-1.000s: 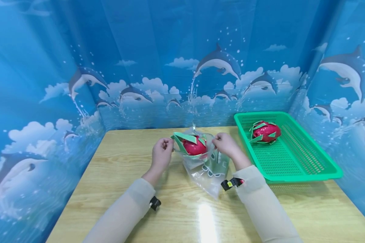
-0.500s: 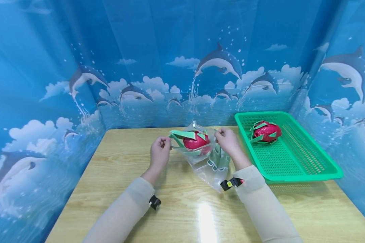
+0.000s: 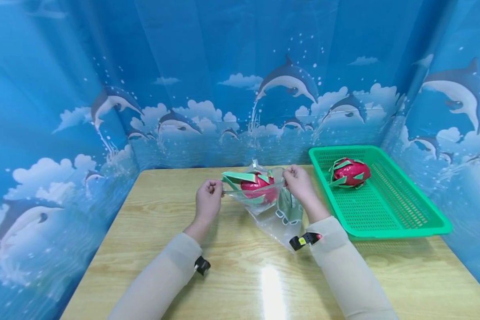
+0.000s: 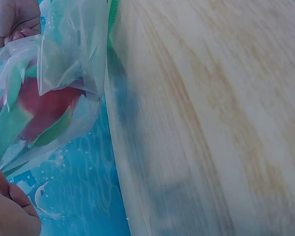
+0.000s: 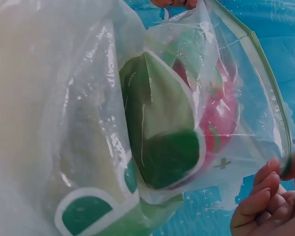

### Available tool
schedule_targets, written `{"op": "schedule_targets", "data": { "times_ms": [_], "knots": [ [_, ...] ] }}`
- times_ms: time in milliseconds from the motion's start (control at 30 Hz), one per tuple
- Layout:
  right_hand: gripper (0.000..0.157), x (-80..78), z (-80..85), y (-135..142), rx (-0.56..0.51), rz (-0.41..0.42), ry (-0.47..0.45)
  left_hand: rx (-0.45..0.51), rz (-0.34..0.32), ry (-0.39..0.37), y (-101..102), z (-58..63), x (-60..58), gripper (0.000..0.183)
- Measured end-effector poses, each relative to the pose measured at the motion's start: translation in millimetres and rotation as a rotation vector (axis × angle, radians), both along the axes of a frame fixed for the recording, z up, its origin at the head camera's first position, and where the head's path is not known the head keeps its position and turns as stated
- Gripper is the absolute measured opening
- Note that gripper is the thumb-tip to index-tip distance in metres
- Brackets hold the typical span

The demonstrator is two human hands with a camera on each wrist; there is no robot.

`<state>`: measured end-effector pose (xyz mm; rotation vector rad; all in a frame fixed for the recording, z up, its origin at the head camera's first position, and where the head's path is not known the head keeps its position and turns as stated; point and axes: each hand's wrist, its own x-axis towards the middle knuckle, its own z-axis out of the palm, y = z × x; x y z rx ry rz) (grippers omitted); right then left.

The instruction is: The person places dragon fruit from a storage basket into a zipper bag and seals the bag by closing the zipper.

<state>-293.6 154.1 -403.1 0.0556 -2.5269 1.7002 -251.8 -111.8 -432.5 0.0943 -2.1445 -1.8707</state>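
A see-through plastic zip bag [image 3: 272,220] with green and white print is stretched between both hands above the wooden table. Inside its mouth sits a red dragon fruit [image 3: 253,185] with long green leaf tips, some poking up at the left. My left hand [image 3: 209,200] pinches the left end of the bag's rim between thumb and fingers. At the other end, my right hand [image 3: 300,183] pinches the rim with curled fingers. In the right wrist view the green rim [image 5: 265,78] runs down to the right fingertips, and the bag's lower part hangs slack.
To the right stands a green perforated basket [image 3: 388,233], and a second dragon fruit [image 3: 350,172] lies in its far left part. The wooden table [image 3: 164,213] ends at a blue dolphin-print curtain [image 3: 208,89] behind and at both sides.
Both hands have drawn slightly apart, the left one leftward and the right one rightward. The near rim of the bag is now pulled straight across the front of the dragon fruit.
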Motion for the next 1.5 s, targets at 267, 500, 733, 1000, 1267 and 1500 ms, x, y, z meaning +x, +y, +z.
{"op": "schedule_targets", "data": {
  "times_ms": [267,500,733,1000,1267,1500],
  "knots": [
    [0.014,-0.1,5.8,-1.1,-0.138,-0.053,0.064,0.002,0.003,0.004,1.2,-0.4,-3.5,0.016],
    [0.012,3.3,10.6,-3.0,-0.213,0.011,0.069,0.005,0.018,0.004,3.2,0.1,-4.8,0.017],
    [0.014,3.2,16.5,-7.1,-0.255,0.085,0.075,0.004,0.014,-0.001,3.1,0.0,-3.8,0.014],
    [0.015,7.0,19.0,-4.9,-0.219,0.104,0.077,-0.012,0.008,0.0,2.7,1.2,-2.0,0.013],
    [0.019,13.2,26.7,-4.5,-0.177,0.132,0.051,-0.002,-0.007,0.011,3.3,3.9,-2.3,0.014],
    [0.021,10.6,28.1,-5.3,-0.186,0.118,0.053,0.0,-0.001,0.016,3.2,6.8,-4.4,0.014]
  ]
}}
